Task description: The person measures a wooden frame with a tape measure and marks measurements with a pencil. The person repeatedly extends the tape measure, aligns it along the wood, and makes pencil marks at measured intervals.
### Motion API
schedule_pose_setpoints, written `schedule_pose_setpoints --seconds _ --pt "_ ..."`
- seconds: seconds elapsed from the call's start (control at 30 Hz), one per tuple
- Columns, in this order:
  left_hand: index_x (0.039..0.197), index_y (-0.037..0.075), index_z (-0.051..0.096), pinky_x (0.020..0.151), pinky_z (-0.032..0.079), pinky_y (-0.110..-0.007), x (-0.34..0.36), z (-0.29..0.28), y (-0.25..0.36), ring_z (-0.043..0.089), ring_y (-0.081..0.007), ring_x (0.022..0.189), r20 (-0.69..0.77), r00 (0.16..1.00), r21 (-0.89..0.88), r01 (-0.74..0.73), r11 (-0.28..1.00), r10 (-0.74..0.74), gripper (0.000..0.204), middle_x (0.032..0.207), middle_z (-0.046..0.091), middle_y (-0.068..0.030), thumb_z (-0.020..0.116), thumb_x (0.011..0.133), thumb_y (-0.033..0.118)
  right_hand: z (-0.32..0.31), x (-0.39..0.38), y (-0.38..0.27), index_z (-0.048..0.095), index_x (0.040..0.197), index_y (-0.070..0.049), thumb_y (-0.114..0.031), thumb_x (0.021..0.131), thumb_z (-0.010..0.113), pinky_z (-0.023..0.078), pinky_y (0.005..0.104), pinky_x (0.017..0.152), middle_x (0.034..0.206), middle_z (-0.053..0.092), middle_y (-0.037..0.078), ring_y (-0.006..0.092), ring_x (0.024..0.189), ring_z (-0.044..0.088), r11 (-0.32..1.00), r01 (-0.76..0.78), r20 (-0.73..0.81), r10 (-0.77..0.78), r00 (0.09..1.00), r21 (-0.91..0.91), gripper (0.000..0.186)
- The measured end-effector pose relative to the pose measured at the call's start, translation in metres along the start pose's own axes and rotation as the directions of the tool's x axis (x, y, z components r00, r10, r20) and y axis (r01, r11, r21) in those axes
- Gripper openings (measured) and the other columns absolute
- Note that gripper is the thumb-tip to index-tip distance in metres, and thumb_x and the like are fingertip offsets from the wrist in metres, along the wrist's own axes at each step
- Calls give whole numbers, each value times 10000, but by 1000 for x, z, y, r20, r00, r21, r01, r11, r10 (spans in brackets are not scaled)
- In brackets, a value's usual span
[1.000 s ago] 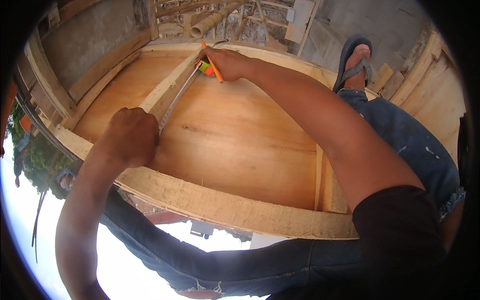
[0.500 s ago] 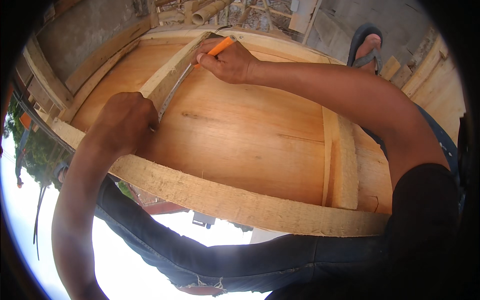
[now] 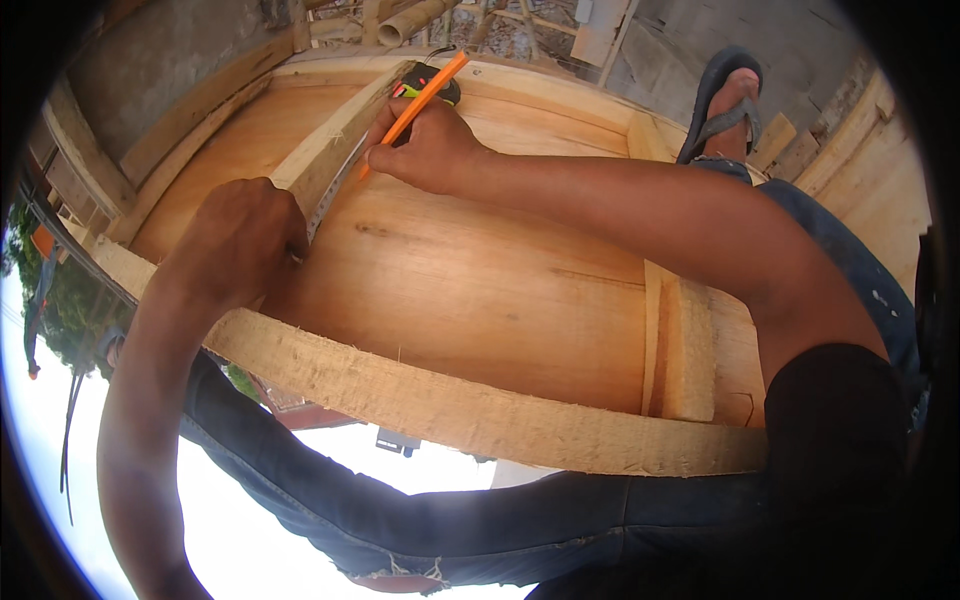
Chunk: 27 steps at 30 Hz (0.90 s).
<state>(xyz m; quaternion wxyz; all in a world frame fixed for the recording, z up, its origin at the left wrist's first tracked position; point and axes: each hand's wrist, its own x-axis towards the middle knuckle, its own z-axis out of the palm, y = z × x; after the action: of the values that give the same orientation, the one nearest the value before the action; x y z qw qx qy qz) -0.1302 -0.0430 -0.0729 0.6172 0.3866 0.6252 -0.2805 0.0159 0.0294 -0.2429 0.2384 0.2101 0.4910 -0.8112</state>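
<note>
My left hand [image 3: 247, 235] is closed over the near end of a pale wooden crosspiece [image 3: 335, 133], by the end of a white tape blade [image 3: 323, 209]. My right hand [image 3: 420, 150] grips an orange pencil [image 3: 432, 88] beside the crosspiece, its point down near the blade. The black and yellow-green tape case [image 3: 434, 82] lies beyond my right hand at the crosspiece's far end. A plywood panel [image 3: 500, 260] fills the inside of the wooden frame [image 3: 480, 440] under my arms.
A short batten [image 3: 685, 360] crosses the frame at right. My sandalled foot [image 3: 730, 110] rests beyond it. A grey wall [image 3: 160, 80] and boards stand at left, bamboo poles [image 3: 420, 15] behind, planks [image 3: 850, 180] at right. My jeaned leg [image 3: 520, 520] is below the frame.
My right hand has moved from the tape case toward me along the blade, turning the pencil tip down and uncovering the case. My left hand keeps its place on the crosspiece.
</note>
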Motion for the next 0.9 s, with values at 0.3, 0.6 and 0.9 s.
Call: schedule_pose_setpoints --seconds 0.3,0.6,0.9 --pt "759 115 734 789 489 -378 0 0 3 639 -288 839 2 1000 48 8 999 -8 111 781 653 -144 666 708 46 4 27 3 654 842 -8 -192 780 672 539 275 542 732 666 82 138 580 636 975 -218 221 204 954 41 196" --pt "759 117 733 771 499 -382 0 -2 6 644 -294 825 16 999 57 38 998 -39 105 780 655 -147 681 688 60 10 30 -7 675 806 -1 -197 771 680 536 275 545 714 689 73 137 594 654 958 -252 165 273 948 -137 199" --pt "743 110 722 779 492 -379 -1 4 3 638 -284 830 3 999 32 39 999 -39 89 771 651 -140 674 696 51 12 31 -4 674 768 0 -205 778 679 531 287 576 676 679 69 134 572 646 963 -200 176 231 957 -179 206"
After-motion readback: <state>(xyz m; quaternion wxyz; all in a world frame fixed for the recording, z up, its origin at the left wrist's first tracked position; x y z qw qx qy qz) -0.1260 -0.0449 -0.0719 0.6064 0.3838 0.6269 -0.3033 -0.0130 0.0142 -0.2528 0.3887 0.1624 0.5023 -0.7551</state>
